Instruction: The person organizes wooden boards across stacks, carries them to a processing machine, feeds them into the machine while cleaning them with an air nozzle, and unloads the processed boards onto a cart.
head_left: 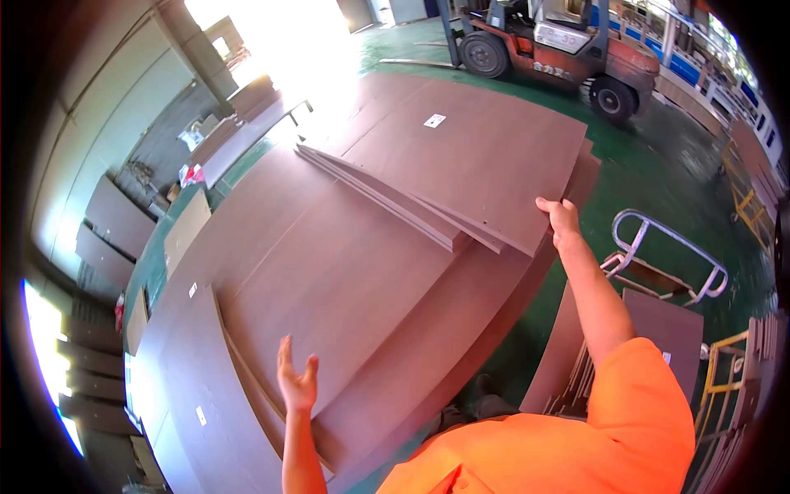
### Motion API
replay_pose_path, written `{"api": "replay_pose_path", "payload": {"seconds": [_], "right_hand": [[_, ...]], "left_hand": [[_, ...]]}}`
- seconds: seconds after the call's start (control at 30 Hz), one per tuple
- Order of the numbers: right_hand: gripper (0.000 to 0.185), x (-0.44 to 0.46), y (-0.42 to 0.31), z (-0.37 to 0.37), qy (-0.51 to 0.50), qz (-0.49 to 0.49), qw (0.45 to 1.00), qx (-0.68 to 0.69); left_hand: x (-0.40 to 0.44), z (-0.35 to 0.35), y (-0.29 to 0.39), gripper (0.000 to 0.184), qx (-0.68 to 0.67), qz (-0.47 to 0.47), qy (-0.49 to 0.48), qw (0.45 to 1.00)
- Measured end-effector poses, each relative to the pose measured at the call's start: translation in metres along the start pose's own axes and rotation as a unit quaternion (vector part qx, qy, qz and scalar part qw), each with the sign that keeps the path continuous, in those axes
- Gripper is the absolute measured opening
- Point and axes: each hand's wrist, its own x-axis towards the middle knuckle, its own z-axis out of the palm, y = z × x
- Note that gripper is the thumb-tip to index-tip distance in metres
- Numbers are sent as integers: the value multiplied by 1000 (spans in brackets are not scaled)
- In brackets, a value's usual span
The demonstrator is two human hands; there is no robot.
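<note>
Large flat brown boards lie stacked in front of me. My right hand (pixel 561 218) grips the edge of the upper right brown board (pixel 485 156), close to its near corner, with the thumb on top and the other fingers hidden. Narrow brown strips (pixel 387 198) lie along that board's near left side. Over the middle brown board (pixel 329 272) my left hand (pixel 298 380) is held with fingers apart and nothing in it. Left of it lies another brown board (pixel 185 362) with small white labels, its near edge raised slightly.
A red forklift (pixel 559 53) stands beyond the stack on the green floor (pixel 650 165). At my right are a metal-handled cart (pixel 671 247), a lower brown board pile (pixel 559 354) and a yellow frame (pixel 720 370). More panels (pixel 115 218) lean by the left wall.
</note>
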Motion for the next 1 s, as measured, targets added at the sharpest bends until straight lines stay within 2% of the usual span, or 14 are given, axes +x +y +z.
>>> {"api": "replay_pose_path", "payload": {"seconds": [0.1, 0.17, 0.23, 0.27, 0.33, 0.5, 0.57, 0.6, 0.7, 0.73, 0.83, 0.93, 1.0], "right_hand": [[40, -54, 15, -33, -9, 6, 1000, 26], [47, -117, 18, -59, -4, 8, 999, 43], [54, -180, 21, -88, 23, -42, 998, 47], [56, -208, 26, -112, 35, -18, 998, 39], [58, -261, 22, -158, 72, 3, 997, 38], [56, -374, 32, -252, 198, -19, 978, 62], [57, -406, 34, -288, 259, -13, 965, 35], [56, -420, 31, -301, 196, -13, 980, 37], [56, -445, 29, -325, 160, -19, 985, 53], [54, -451, 32, -334, 177, -9, 983, 55], [53, -459, 53, -370, 197, 34, 977, 78], [54, -462, 87, -397, 248, 59, 966, 47], [55, -471, 94, -416, 243, 68, 965, 74]], "left_hand": [[46, 31, 18, 57, -96, 81, -16, 992], [81, 49, 28, 54, -144, 135, -21, 980], [121, 58, 37, 51, -154, 177, -15, 972], [140, 64, 39, 50, -159, 197, -18, 967], [180, 76, 54, 51, -149, 223, -11, 963], [271, 144, 60, 47, 50, 297, 32, 953], [267, 150, 101, 42, 9, 152, -200, 968], [261, 152, 116, 41, -1, 72, -311, 948], [236, 173, 137, 35, -172, -41, -415, 892], [225, 173, 146, 34, -225, -69, -415, 879], [193, 164, 177, 35, -203, -87, -369, 903], [160, 173, 173, 34, -174, -72, -327, 926], [145, 168, 174, 33, -186, -74, -311, 929]]}}
